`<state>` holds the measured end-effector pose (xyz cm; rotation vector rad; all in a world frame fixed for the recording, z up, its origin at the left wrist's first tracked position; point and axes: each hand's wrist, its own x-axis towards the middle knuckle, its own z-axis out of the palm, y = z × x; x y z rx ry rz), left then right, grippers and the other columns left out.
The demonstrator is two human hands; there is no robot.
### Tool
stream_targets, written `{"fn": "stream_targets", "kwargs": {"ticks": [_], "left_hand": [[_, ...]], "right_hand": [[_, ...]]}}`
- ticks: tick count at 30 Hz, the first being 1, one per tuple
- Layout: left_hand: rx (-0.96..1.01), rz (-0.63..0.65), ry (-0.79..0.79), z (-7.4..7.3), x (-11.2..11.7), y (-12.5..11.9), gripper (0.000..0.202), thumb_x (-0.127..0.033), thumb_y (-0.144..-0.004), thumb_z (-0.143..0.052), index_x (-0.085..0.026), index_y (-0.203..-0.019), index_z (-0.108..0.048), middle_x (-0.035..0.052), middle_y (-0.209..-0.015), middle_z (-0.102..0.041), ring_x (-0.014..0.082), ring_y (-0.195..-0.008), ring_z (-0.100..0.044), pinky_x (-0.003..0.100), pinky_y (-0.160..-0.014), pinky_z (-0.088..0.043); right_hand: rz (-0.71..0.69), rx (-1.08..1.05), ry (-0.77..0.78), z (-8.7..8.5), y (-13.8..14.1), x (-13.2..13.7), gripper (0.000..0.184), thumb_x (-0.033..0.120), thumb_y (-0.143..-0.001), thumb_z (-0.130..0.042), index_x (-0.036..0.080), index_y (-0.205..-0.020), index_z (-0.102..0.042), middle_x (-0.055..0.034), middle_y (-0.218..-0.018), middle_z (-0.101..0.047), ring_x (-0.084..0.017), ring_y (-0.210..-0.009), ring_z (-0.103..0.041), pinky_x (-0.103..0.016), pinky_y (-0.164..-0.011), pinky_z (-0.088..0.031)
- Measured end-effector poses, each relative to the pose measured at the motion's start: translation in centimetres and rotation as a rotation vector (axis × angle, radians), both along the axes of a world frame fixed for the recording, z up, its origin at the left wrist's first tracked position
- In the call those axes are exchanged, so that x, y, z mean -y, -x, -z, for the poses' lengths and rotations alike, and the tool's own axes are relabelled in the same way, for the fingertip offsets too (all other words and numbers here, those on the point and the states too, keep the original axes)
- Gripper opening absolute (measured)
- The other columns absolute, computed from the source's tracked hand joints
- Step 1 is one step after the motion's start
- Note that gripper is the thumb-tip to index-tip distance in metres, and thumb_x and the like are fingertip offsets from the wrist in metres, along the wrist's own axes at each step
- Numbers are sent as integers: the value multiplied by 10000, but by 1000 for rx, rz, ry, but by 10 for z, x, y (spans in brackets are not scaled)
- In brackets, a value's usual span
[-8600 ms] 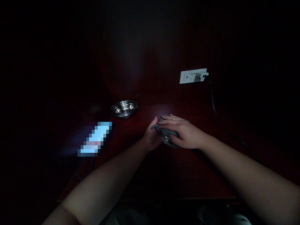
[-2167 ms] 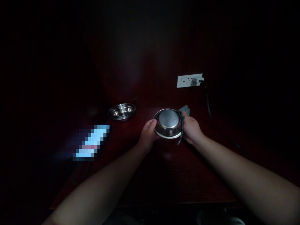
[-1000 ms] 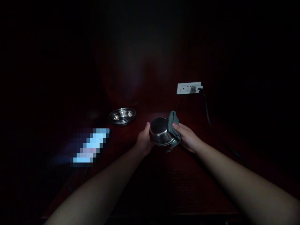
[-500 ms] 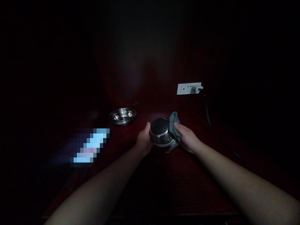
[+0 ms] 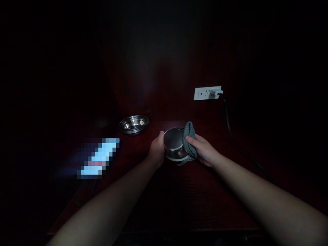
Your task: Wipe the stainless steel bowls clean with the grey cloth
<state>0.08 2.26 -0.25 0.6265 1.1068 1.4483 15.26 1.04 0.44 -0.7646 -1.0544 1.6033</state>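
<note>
Here cloth (image 5: pixel 189 149) pinched by right grip (image 5: pixel 205 150) partly hides the bowl (image 5: pixel 173 140) left grip (image 5: pixel 156 150) clasps.

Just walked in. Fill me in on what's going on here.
A person is handling a shiny, round metal bowl with both bare hands, its base turned up. The left hand grips one side, while the right hand presses a grey-green textured cloth against the other. Beyond them to the left, a stack of shiny, round metal bowls sits open side up on a dark red table, near a bright, pixelated rectangular screen.
</note>
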Motion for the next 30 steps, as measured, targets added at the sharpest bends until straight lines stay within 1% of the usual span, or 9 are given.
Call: {"fn": "stream_targets", "kwargs": {"ticks": [4, 9, 11, 15, 17, 19, 22, 25, 30], "left_hand": [[-39, 44, -39, 2, 0, 2, 357, -455, -842, -555, -126, -810, -690, 99, -801, -729, 207, -810, -681, 320, -816, -499], [-58, 111, -115, 5, 1, 2, 386, -485, -831, -554, -123, -839, -690, 94, -808, -724, 223, -827, -672, 338, -812, -490], [-59, 129, -118, 6, 0, 2, 386, -487, -829, -554, -125, -840, -688, 94, -815, -722, 225, -828, -671, 342, -814, -489], [-47, 147, -96, 7, -1, 2, 387, -491, -835, -541, -131, -836, -683, 93, -798, -716, 219, -802, -669, 343, -799, -491], [-58, 144, -98, 7, -1, 2, 386, -492, -835, -539, -132, -826, -678, 90, -794, -713, 216, -792, -665, 338, -788, -492], [-73, 130, -111, 8, -2, 2, 382, -492, -829, -548, -132, -820, -674, 89, -805, -713, 212, -797, -659, 329, -784, -488], [-84, 130, -144, 9, -3, 3, 379, -497, -820, -563, -134, -828, -671, 88, -831, -712, 210, -818, -652, 318, -784, -480], [-68, 150, -159, 9, -3, 4, 368, -489, -824, -563, -139, -856, -672, 88, -850, -712, 213, -848, -650, 317, -796, -478], [-70, 174, -156, 5, -4, 5, 346, -465, -829, -566, -143, -902, -668, 93, -902, -712, 216, -865, -647, 311, -785, -477]], "right_hand": [[35, 9, -13, 2, 3, 3, 397, 397, -665, -784, 168, -944, -619, -62, -855, -737, -186, -728, -687, -309, -678, -551], [131, 28, -18, 3, 6, 4, 407, 491, -662, -761, 172, -878, -632, -71, -821, -731, -220, -756, -688, -341, -700, -553], [167, 11, -23, 5, 7, 3, 441, 569, -679, -712, 186, -885, -639, -75, -833, -729, -236, -801, -688, -362, -724, -555], [322, -35, 64, 6, 9, -1, 540, 704, -763, -511, 210, -931, -651, -87, -864, -726, -248, -912, -673, -377, -762, -558], [381, -10, 109, 6, 10, -2, 516, 675, -754, -554, 198, -921, -657, -87, -827, -723, -253, -906, -672, -372, -750, -561], [369, 20, 94, 6, 10, -1, 473, 625, -715, -640, 183, -881, -658, -75, -765, -717, -249, -850, -678, -360, -717, -563], [276, 46, 13, 6, 9, 0, 455, 603, -664, -701, 173, -801, -645, -52, -672, -697, -225, -741, -680, -327, -648, -556], [235, 71, -40, 6, 8, 1, 462, 623, -654, -698, 176, -745, -623, -42, -623, -681, -205, -674, -672, -298, -590, -541], [243, 149, -87, 4, 6, 1, 495, 672, -674, -647, 181, -733, -619, -36, -575, -664, -200, -611, -657, -287, -537, -518]]}}
